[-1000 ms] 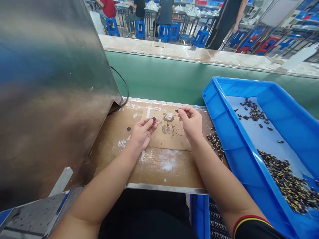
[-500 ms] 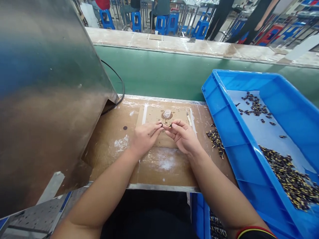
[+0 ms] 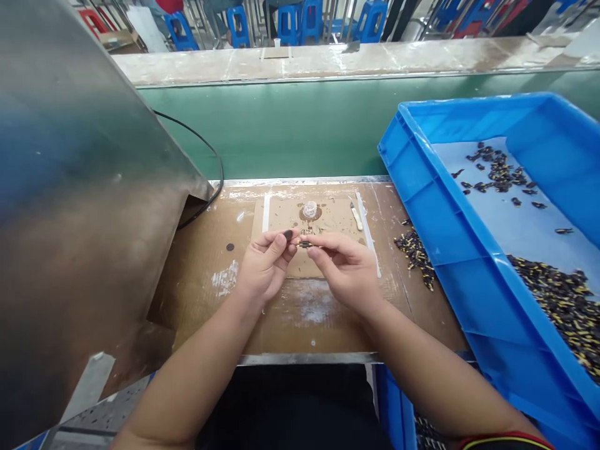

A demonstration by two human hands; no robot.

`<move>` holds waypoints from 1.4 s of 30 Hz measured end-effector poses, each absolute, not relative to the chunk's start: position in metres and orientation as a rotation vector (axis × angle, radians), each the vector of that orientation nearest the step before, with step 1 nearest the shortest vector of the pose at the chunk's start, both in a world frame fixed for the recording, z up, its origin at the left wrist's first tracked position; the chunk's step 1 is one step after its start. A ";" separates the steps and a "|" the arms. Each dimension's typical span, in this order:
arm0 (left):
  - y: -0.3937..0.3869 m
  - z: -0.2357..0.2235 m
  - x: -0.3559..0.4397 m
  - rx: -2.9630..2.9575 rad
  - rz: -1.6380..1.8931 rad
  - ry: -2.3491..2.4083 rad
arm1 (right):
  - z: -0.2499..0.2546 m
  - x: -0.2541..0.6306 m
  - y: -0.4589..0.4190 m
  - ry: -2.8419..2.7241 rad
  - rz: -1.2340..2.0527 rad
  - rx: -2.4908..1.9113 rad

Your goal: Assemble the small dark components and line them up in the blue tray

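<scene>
At the right hand's (image 3: 351,270) fingertips, a small black-and-yellow piece (image 3: 305,244).

Brown bench (image 3: 290,328) has dark disc (image 3: 230,247) L, taped cardbd (image 3: 284,214) w/ cup (image 3: 310,209) & tool (image 3: 357,217) ctr, blk/yel pcs (image 3: 417,251) R.

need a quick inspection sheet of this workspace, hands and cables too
Surface: brown tabletop with whitish patches; stained cardboard sheet taped on it
Job's things: dark disc and black-and-yellow piece, both held
Clutter: second disc lying left; small clear container and pale-handled tool on the sheet; loose pile of pieces beside the blue bin
Hands: left hand pinches the disc, right hand the piece; contact between them unclear
Cables: black cable curving beside the metal housing
Surroundings: green panel, blue stools beyond
</scene>
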State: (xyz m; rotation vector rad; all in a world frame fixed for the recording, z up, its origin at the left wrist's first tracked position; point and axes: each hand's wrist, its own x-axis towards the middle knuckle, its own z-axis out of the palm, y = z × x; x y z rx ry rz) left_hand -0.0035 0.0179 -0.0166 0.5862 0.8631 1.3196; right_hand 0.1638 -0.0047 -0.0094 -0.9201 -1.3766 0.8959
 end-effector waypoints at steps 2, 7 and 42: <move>0.017 -0.016 -0.002 0.601 1.320 0.856 | -0.008 0.163 -0.008 -1.457 0.740 -0.931; 0.014 -0.016 0.000 0.643 1.326 0.854 | -0.008 0.163 -0.008 -1.520 0.617 -0.964; 0.006 -0.033 0.009 1.185 1.439 0.951 | -0.015 0.167 0.001 -1.613 0.367 -0.974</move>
